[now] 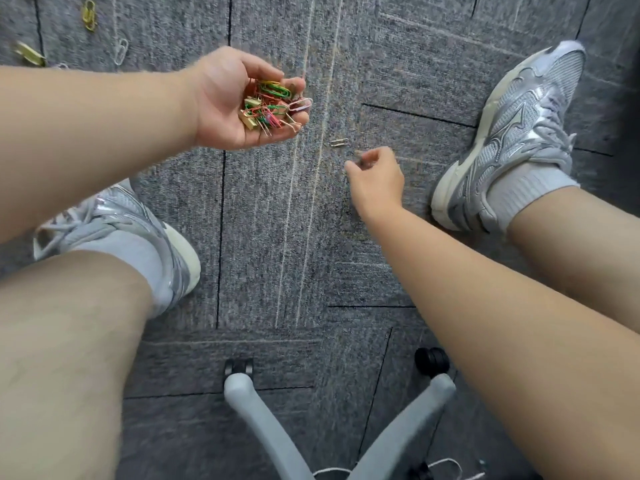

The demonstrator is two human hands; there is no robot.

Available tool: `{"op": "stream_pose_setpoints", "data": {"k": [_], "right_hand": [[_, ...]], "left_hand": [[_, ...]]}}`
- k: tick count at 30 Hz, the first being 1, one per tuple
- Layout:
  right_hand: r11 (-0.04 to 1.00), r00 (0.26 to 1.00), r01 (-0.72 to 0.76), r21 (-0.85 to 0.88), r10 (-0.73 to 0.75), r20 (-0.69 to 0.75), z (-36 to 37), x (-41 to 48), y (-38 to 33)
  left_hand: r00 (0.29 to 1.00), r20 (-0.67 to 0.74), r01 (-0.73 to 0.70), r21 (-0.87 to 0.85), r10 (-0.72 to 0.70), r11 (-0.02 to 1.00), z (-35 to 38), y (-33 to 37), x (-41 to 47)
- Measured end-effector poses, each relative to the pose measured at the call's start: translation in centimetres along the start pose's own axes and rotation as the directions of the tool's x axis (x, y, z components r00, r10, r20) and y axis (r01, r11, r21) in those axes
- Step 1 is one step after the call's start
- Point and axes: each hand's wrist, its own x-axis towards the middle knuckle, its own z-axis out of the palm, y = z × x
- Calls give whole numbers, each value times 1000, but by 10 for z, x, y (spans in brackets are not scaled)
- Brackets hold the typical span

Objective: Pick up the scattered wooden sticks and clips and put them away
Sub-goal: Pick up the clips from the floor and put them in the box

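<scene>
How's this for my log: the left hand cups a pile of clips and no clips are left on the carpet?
Not quite. The head view shows the left hand cupping the pile of clips, but a silver clip and a yellow clip lie on the carpet.

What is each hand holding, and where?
The left hand cups a pile of paper clips and wooden clips in its palm. The right hand is curled near the carpet; contents cannot be told.
</scene>
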Motion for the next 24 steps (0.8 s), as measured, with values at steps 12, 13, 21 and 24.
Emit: {"op": "stream_pose_setpoints", "data": {"k": [12, 13, 21, 24], "right_hand": [[986, 973, 160, 39, -151, -177, -1, 21, -46], [981, 963, 195, 21, -188, -191, -7, 34, -62], [908, 925, 354, -223, -376, -59, -15, 104, -165], [797, 906, 388, -463, -423, 32, 7, 94, -167]], "left_hand": [[999, 3, 53, -220, -53, 974, -32, -3, 6], [999, -1, 33, -240, -34, 970, -31, 4, 7], [990, -38, -142, -338, 137, 930, -24, 56, 7], [987, -57, -160, -355, 150, 921, -25, 60, 4]]}}
